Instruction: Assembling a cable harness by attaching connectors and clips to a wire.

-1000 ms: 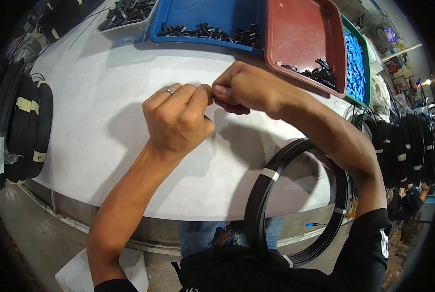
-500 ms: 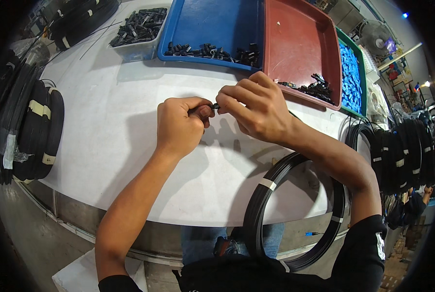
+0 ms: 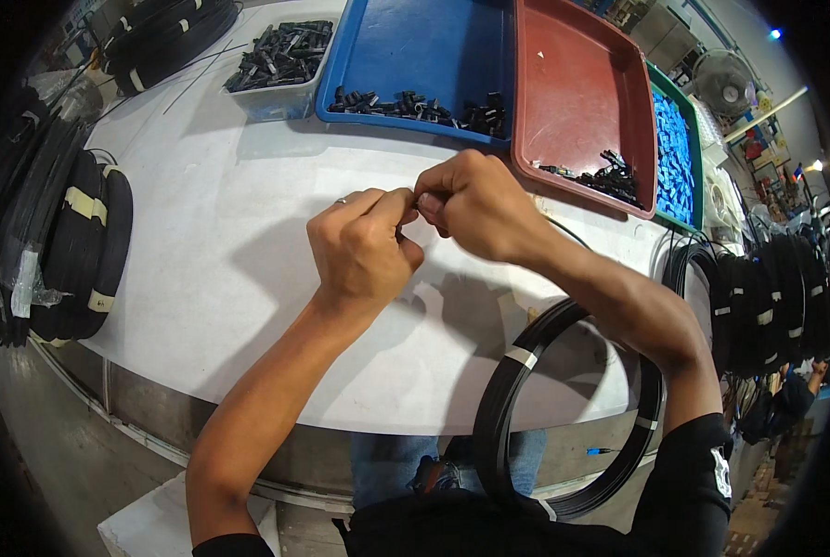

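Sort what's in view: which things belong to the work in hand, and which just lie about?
Likely in use:
left hand and right hand, close together, what they pinch mostly hidden
black cable by the right hand
black coil at front right

Untouched, perhaps supplies or just lying about:
blue tray
red tray
green tray
clear tub
black coils at left

Bright tabletop [image 3: 188, 213], soft overlapping shadows; small light [image 3: 815, 166] glaring at right; fisheye-bent edges, dark corners.

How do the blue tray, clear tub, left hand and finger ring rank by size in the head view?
Largest: blue tray, though cropped
Then clear tub and left hand, too alike to rank
Smallest: finger ring
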Action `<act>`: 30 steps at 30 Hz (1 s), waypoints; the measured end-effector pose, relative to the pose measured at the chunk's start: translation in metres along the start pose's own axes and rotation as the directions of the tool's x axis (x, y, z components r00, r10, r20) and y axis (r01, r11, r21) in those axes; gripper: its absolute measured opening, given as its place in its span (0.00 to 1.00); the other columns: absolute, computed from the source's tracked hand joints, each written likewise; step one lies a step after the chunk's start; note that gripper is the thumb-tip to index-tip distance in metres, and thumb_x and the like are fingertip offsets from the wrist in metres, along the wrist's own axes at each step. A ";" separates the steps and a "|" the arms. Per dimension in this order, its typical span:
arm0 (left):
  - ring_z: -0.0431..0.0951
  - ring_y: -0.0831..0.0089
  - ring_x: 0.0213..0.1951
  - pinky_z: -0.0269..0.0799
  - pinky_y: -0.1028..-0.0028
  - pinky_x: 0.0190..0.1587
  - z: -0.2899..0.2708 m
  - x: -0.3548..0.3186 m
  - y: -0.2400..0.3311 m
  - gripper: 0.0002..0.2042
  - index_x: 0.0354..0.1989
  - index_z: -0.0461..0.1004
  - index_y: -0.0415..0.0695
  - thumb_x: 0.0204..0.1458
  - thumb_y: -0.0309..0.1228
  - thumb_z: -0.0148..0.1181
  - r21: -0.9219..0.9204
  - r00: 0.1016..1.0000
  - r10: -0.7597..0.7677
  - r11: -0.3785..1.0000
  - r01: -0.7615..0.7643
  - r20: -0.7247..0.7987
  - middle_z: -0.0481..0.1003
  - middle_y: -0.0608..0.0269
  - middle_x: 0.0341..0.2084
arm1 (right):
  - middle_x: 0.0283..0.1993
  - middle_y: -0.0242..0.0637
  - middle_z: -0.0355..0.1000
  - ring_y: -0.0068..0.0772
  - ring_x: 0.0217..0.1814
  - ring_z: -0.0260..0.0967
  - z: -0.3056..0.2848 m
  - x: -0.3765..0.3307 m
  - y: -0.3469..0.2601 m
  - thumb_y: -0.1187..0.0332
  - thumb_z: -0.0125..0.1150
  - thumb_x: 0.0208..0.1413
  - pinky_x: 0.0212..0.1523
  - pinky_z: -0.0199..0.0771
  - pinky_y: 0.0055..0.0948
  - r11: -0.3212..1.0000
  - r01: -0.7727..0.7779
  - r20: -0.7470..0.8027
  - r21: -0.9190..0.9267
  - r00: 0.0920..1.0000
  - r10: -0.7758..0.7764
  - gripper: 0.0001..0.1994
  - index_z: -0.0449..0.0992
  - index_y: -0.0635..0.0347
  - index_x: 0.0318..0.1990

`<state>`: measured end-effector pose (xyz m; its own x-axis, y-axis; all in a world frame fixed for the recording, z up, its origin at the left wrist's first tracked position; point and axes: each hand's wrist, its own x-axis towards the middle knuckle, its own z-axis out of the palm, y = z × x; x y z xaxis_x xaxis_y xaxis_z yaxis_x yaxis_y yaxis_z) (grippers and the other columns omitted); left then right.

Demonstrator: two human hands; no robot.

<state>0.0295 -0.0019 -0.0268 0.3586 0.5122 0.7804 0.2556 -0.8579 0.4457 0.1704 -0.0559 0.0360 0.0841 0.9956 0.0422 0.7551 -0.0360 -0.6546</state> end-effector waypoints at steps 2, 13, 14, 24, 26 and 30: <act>0.77 0.66 0.19 0.69 0.71 0.22 -0.001 0.004 0.001 0.06 0.20 0.77 0.39 0.31 0.15 0.61 0.026 0.996 0.092 0.995 -0.092 0.004 0.76 0.60 0.16 | 0.21 0.44 0.75 0.38 0.22 0.71 -0.013 0.010 0.010 0.73 0.55 0.55 0.26 0.68 0.37 0.979 -0.151 0.168 0.140 0.978 0.127 0.11 0.81 0.68 0.26; 0.78 0.72 0.19 0.72 0.76 0.25 -0.002 0.002 0.000 0.04 0.31 0.81 0.34 0.49 0.16 0.60 -0.214 0.924 -0.295 0.913 0.348 0.244 0.78 0.56 0.18 | 0.43 0.43 0.78 0.40 0.43 0.77 -0.041 -0.015 0.037 0.74 0.71 0.48 0.44 0.76 0.37 0.958 0.280 0.108 -0.066 0.956 -0.272 0.16 0.76 0.63 0.45; 0.78 0.73 0.19 0.72 0.76 0.25 -0.003 0.003 0.002 0.05 0.31 0.81 0.34 0.49 0.16 0.59 -0.231 0.913 -0.312 0.899 0.373 0.263 0.78 0.56 0.18 | 0.42 0.42 0.78 0.42 0.43 0.77 -0.036 -0.020 0.036 0.74 0.71 0.47 0.44 0.76 0.38 0.939 0.304 0.047 -0.163 0.953 -0.300 0.15 0.76 0.63 0.44; 0.82 0.68 0.23 0.74 0.75 0.26 -0.003 0.004 0.000 0.11 0.29 0.79 0.33 0.42 0.10 0.51 -0.177 0.977 -0.162 0.966 0.186 0.142 0.79 0.54 0.20 | 0.31 0.33 0.76 0.36 0.33 0.75 -0.006 -0.014 0.042 0.70 0.69 0.46 0.37 0.68 0.34 0.666 0.547 -0.135 -0.508 0.713 -0.688 0.10 0.74 0.57 0.36; 0.82 0.67 0.23 0.74 0.74 0.26 -0.004 0.001 -0.003 0.11 0.28 0.79 0.33 0.41 0.10 0.50 -0.131 0.983 -0.133 0.980 0.149 0.128 0.79 0.53 0.20 | 0.32 0.33 0.76 0.32 0.31 0.73 0.000 -0.013 0.045 0.69 0.67 0.46 0.35 0.65 0.32 0.629 0.553 -0.129 -0.546 0.686 -0.716 0.10 0.74 0.58 0.36; 0.82 0.64 0.22 0.73 0.72 0.25 0.000 0.000 0.002 0.10 0.26 0.78 0.35 0.39 0.11 0.51 -0.084 0.986 -0.110 0.989 0.121 0.128 0.79 0.53 0.19 | 0.32 0.33 0.76 0.30 0.31 0.72 0.010 -0.014 0.054 0.70 0.64 0.46 0.36 0.64 0.31 0.551 0.535 -0.175 -0.640 0.597 -0.783 0.10 0.75 0.60 0.37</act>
<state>0.0302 -0.0032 -0.0258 0.4399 0.6046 0.6641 0.2213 -0.7896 0.5723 0.2034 -0.0704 -0.0080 -0.4271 0.6072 0.6700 0.8774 0.4573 0.1450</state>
